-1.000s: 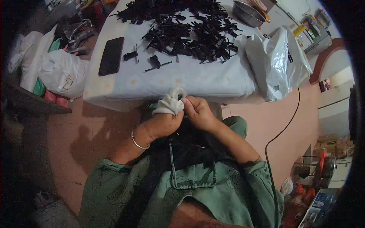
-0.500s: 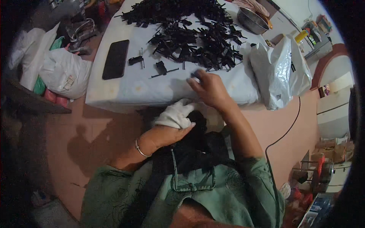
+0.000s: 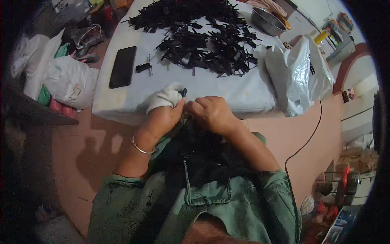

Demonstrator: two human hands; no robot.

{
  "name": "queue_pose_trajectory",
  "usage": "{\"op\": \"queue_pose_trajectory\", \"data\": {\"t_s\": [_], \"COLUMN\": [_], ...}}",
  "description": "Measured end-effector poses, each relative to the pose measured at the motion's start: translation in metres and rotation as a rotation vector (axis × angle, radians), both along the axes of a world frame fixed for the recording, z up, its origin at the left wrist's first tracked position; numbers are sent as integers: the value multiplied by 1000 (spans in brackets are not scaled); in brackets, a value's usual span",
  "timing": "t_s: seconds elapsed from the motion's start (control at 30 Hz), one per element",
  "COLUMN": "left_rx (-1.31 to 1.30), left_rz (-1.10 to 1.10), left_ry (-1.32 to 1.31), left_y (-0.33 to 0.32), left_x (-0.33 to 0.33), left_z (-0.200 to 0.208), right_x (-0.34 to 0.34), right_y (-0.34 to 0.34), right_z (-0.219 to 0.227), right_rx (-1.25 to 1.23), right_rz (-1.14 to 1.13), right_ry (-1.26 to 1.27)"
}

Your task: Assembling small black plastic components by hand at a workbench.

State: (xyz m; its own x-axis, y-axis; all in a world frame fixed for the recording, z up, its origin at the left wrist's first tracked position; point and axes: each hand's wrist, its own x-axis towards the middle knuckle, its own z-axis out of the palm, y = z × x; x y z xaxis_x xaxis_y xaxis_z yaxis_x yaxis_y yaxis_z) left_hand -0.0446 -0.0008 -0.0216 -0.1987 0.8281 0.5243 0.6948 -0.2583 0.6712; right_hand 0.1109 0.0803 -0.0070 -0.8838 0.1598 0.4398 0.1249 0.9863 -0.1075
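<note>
My left hand (image 3: 162, 110), with white cloth wrapped over its fingers and a thin bangle on the wrist, grips a small black part (image 3: 184, 92) at the near edge of the white table (image 3: 227, 87). My right hand (image 3: 211, 114) is curled right beside it, fingertips meeting the left hand's; what it pinches is hidden. A big heap of black parts (image 3: 203, 32) covers the far half of the table. A dark pile lies in my lap under both hands.
A black phone (image 3: 123, 66) and one loose black part (image 3: 143, 67) lie on the table's left. A metal bowl (image 3: 266, 20) stands at the back, a white plastic bag (image 3: 296, 73) at the right edge. More bags sit on the floor left. A black cable runs right.
My right hand, which had reached out onto the table by the heap, has drawn back to the left hand at the table edge. The left hand has risen slightly.
</note>
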Motion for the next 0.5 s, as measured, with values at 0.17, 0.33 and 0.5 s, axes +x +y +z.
{"op": "queue_pose_trajectory", "data": {"t_s": [0.17, 0.33, 0.5], "left_rx": [-424, -188, -64], "left_rz": [-285, -252, -121], "left_ry": [-660, -598, -367], "left_y": [-9, -13, -10], "left_x": [19, 36, 39], "left_z": [21, 13, -1], "right_x": [8, 12, 23], "right_y": [-15, -16, -21], "right_z": [5, 8, 5], "right_rx": [-743, -1083, -1121], "right_rz": [-288, -285, -201], "right_ry": [406, 408, 184]}}
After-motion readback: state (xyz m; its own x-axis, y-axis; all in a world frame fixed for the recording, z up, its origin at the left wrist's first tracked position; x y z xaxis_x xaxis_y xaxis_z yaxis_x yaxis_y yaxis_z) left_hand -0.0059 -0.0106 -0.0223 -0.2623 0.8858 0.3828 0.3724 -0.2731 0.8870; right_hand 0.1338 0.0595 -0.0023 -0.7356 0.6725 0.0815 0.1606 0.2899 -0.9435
